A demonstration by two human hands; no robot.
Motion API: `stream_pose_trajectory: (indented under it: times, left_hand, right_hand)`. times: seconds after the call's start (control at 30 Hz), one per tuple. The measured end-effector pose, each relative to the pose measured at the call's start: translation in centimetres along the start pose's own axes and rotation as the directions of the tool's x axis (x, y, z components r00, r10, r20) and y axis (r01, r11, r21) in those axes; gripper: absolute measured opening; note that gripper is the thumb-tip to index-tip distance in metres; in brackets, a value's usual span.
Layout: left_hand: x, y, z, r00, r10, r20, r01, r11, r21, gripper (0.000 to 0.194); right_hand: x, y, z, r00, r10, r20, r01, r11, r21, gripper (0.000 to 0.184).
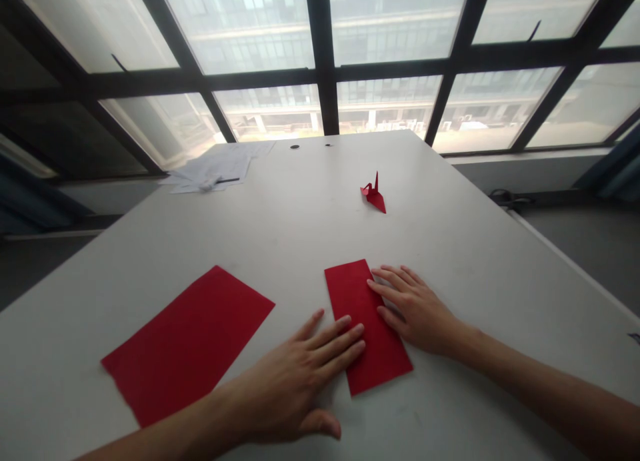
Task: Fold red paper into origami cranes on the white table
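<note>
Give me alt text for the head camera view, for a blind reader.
The left hand lies on a narrow red sheet on a white table, the right hand at its right edge. A larger red sheet lies left; a folded red paper bird and loose papers sit farther back, before large windows.

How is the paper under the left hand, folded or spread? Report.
Folded, apparently: the red paper is much narrower than the red sheet beside it, which lies spread.
</note>
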State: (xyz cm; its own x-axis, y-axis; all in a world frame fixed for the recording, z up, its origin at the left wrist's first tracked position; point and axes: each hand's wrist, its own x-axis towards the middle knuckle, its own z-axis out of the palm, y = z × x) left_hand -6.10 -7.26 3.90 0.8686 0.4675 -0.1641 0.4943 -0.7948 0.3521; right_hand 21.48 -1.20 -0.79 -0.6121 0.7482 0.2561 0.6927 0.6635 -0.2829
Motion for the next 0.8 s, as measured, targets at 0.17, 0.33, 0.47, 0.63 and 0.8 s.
stream_pose_trajectory:
  times: [0.17, 0.33, 0.47, 0.63, 0.8]
  left_hand:
    - [-1.3, 2.1, -0.4, 0.997, 0.055, 0.055, -0.051, 0.996, -0.075, 0.084]
    - [-1.1, 2.1, -1.4, 0.992, 0.123, 0.027, -0.12, 0.988, -0.096, 0.08]
    - [0.4, -1.0, -1.3, 0.997, 0.02, -0.077, -0.02, 1.0, 0.002, 0.086]
    - [1.0, -6.8, -1.2, 0.989, -0.103, -0.109, 0.112, 0.99, 0.087, 0.078]
    - [1.5, -6.0, -0.9, 0.875, -0.396, -0.277, 0.439, 0.891, 0.114, 0.066]
  right_hand:
    - [0.0, 0.0, 0.1, 1.0, 0.005, 0.009, -0.005, 1.0, -0.023, 0.046]
    - [-0.1, 0.1, 0.2, 1.0, -0.007, 0.009, 0.008, 0.999, -0.037, 0.047]
    - [-0.2, 0.2, 0.3, 1.0, -0.023, -0.003, 0.023, 0.998, -0.052, 0.047]
    - [-0.3, 0.7, 0.9, 1.0, -0.028, 0.001, 0.028, 0.997, -0.075, 0.048]
    - [-0.5, 0.8, 1.4, 0.999, -0.024, -0.03, 0.02, 0.992, -0.126, 0.048]
